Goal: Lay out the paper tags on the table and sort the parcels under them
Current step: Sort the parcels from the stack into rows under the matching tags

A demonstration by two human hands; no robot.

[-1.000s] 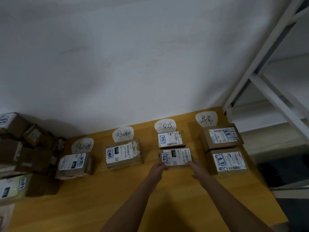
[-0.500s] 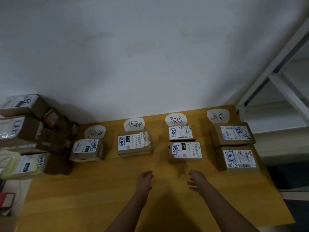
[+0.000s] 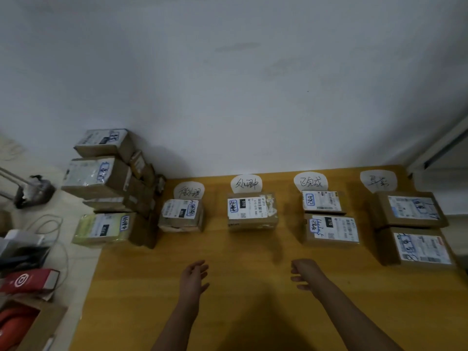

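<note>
Several white paper tags with handwriting lie in a row at the back of the wooden table (image 3: 253, 287): the leftmost tag (image 3: 189, 191), a second tag (image 3: 247, 183), a third tag (image 3: 311, 182) and the rightmost tag (image 3: 378, 182). Below them sit one parcel (image 3: 181, 215), one parcel (image 3: 252, 211), two parcels (image 3: 323, 202) (image 3: 331, 230) and two larger parcels (image 3: 410, 209) (image 3: 417, 248). My left hand (image 3: 193, 277) and my right hand (image 3: 305, 273) hover empty over the table's front middle, fingers apart.
A pile of unsorted cardboard parcels (image 3: 106, 178) stands at the table's left end, with a yellow-green wrapped one (image 3: 103, 228) in front. Left of the table are red items (image 3: 27, 281), cables and an open carton (image 3: 33, 325). A white wall rises behind; a white frame (image 3: 443, 145) stands right.
Both hands let go of the front parcel under the third tag and drew back toward me. The view swung left, bringing the parcel pile into sight.
</note>
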